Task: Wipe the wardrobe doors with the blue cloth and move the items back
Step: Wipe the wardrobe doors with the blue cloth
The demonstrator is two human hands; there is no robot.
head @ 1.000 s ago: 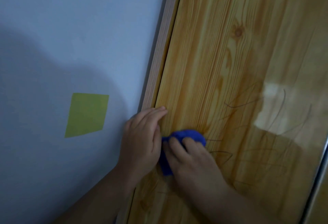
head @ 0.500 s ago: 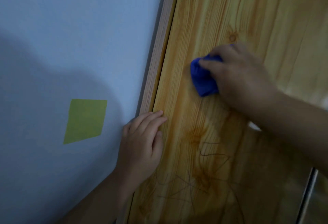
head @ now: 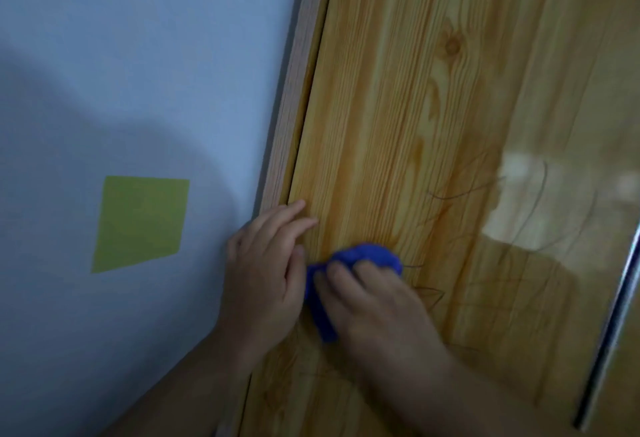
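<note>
You are mid-wipe: your right hand grips the bunched blue cloth against the wardrobe door near its left edge, where your left hand rests flat, fingers straight. Scribbles mark the door's middle, so wiping looks unfinished. No items are in view.

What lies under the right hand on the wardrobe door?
The blue cloth, bunched, pressed by the right hand against the wardrobe door. Its middle and the wood beneath are hidden.

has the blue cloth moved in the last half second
Yes. The blue cloth, in the right hand, has slid down the door, from just below the knot to beside the left hand.
</note>
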